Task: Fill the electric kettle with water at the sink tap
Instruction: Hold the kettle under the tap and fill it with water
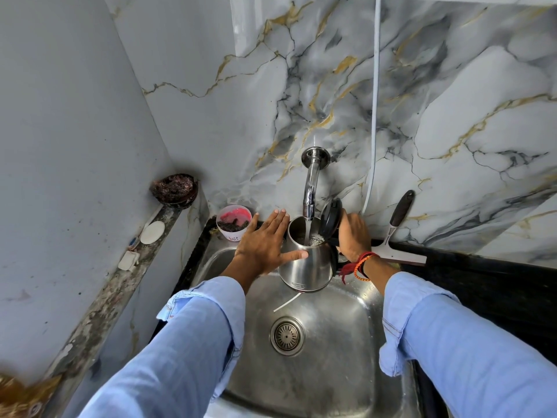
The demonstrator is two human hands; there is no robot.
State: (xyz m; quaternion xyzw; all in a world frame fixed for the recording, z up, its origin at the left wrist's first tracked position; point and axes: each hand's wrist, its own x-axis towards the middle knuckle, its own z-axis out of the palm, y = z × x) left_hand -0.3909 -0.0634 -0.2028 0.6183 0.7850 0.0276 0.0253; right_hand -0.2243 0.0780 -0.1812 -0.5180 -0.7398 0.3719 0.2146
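A steel electric kettle (pixel 307 267) hangs above the steel sink (pixel 340 372), its black lid (pixel 330 219) flipped open. Water runs from the chrome wall tap (pixel 310 188) straight into the kettle's mouth. My right hand (pixel 354 235) grips the kettle's handle on its right side. My left hand (pixel 265 244) is spread flat with fingers apart beside the kettle's left wall, and its thumb touches the steel body.
A pink-smeared white cup (pixel 233 221) stands at the sink's back left corner. A dark bowl (pixel 174 191) and soap pieces sit on the left ledge. A squeegee (pixel 398 233) leans on the black counter (pixel 482 285) at right. A white hose (pixel 374 110) hangs down the marble wall.
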